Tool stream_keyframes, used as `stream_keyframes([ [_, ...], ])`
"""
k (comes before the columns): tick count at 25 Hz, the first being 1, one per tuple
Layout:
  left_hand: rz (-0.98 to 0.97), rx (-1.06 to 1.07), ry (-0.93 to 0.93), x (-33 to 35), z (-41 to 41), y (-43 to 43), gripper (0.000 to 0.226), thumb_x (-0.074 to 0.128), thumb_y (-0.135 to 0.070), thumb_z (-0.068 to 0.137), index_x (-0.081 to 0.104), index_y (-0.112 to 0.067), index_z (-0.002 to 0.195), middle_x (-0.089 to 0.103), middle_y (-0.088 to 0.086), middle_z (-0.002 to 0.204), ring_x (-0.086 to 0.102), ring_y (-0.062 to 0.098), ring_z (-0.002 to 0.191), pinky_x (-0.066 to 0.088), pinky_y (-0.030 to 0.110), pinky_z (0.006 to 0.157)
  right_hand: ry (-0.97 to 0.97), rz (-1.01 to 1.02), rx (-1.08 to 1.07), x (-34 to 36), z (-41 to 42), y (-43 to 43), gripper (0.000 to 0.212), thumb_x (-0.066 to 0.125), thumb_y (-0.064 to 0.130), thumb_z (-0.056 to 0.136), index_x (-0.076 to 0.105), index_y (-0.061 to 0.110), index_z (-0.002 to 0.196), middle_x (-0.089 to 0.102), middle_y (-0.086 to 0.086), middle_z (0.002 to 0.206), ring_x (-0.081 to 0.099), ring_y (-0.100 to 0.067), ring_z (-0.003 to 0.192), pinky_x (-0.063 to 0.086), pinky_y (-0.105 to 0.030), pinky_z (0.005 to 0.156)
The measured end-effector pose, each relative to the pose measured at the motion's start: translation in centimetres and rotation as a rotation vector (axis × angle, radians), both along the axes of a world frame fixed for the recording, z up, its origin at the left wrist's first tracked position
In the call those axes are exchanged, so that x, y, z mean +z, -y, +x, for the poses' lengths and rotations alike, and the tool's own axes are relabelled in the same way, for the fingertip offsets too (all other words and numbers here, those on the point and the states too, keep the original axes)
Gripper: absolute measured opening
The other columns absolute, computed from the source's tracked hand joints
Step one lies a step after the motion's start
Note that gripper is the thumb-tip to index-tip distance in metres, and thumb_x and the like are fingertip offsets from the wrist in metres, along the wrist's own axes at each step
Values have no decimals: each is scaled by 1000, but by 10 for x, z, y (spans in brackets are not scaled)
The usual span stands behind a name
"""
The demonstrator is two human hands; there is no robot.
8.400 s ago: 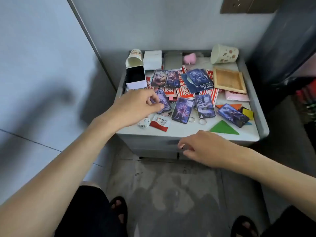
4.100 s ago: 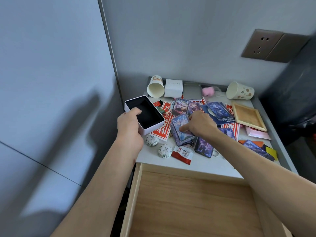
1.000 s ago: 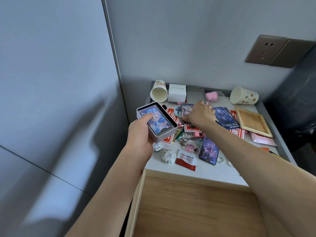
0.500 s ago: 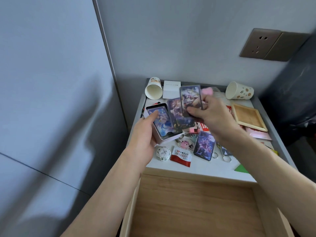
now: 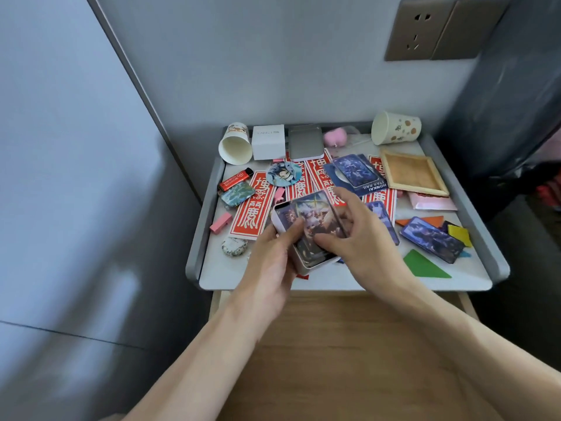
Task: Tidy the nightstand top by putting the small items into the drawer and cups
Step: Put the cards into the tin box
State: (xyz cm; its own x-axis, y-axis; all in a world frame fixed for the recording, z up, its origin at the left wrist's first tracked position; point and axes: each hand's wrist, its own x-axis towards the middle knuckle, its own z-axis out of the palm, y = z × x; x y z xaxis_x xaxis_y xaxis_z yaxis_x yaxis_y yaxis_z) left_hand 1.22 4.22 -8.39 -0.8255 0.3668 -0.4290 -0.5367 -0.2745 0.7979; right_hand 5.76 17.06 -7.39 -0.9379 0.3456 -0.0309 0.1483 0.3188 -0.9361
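Note:
My left hand [image 5: 274,265] grips a small white tin box [image 5: 306,265] from below, above the nightstand's front edge. My right hand [image 5: 361,238] holds picture cards [image 5: 312,220] with thumb and fingers and lays them onto the box. More picture cards lie on the grey nightstand top [image 5: 473,278]: one [image 5: 432,238] at the right, one [image 5: 355,170] near the back. Two paper cups lie on their sides, one [image 5: 235,144] at the back left, one [image 5: 394,127] at the back right. The wooden drawer [image 5: 349,344] stands pulled open under my arms.
Red paper slips [image 5: 252,208], a red lighter [image 5: 235,179], a round badge [image 5: 283,173], a pink eraser [image 5: 220,223], a white box [image 5: 268,141], a grey tin lid [image 5: 305,142], a wooden frame [image 5: 413,174] and coloured tangram pieces [image 5: 425,265] lie scattered. Walls close in at the left and back.
My right hand has brought the lifted cards down from the back onto the box. Both hands and the box have moved toward the front edge.

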Motion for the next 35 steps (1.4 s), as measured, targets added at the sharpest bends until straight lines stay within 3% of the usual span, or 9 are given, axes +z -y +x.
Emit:
stream_keyframes([
  [3,74,9,24,-1,2,-5,31,57,-12,95,63,-2,124,73,20,112,72,31,93,53,47,90,-20,204,47,3,2,1,65,79,13,76,54,21,135,61,2,115,60,-13,104,48,-29,93],
  [8,46,103,45,7,-2,0,23,56,-8,97,63,-4,118,75,17,105,75,28,86,61,39,74,-86,387,19,4,-1,-3,44,69,20,88,59,15,131,51,3,122,49,-8,109,32,-5,87],
  [12,50,293,50,16,-20,20,26,62,-8,94,61,-8,120,77,11,103,75,25,92,61,40,79,189,789,-38,-14,-10,-27,60,66,48,85,49,16,134,47,-4,128,42,-23,121,37,-31,98],
  [15,47,325,59,15,-24,24,26,63,-8,94,61,-8,120,76,12,106,75,24,94,61,42,82,296,985,1,-27,-11,-26,76,68,64,74,47,15,128,43,-6,126,38,-26,119,33,-36,99],
  [21,22,266,59,10,-20,19,29,63,-9,95,61,-10,124,76,11,108,74,25,96,57,47,92,210,779,-26,-24,-15,-24,65,81,43,72,45,16,119,47,-4,120,42,-22,112,38,-34,95],
  [23,25,266,57,9,-21,19,31,63,-9,94,61,-10,125,76,11,108,74,26,96,56,49,93,104,434,-84,-12,-14,-25,48,77,24,81,44,18,115,57,-3,111,58,-17,96,55,-32,76],
  [26,23,243,47,8,-20,18,32,63,-10,94,61,-9,126,76,11,106,75,26,95,59,47,87,84,100,-211,7,-18,-51,44,73,19,84,46,20,120,67,0,94,70,-11,70,53,-22,50],
  [30,34,202,47,10,-18,13,28,62,-9,95,62,-10,122,76,11,106,74,28,97,55,54,92,294,226,-184,-3,-15,-95,31,80,21,78,65,13,104,72,-4,82,70,-20,69,51,-34,56],
  [35,38,155,24,11,-13,8,24,63,-7,94,65,-11,117,76,11,106,74,26,95,56,49,93,403,502,-180,-16,-11,-102,24,79,29,76,64,12,84,68,-4,80,59,-14,67,40,-26,51],
])
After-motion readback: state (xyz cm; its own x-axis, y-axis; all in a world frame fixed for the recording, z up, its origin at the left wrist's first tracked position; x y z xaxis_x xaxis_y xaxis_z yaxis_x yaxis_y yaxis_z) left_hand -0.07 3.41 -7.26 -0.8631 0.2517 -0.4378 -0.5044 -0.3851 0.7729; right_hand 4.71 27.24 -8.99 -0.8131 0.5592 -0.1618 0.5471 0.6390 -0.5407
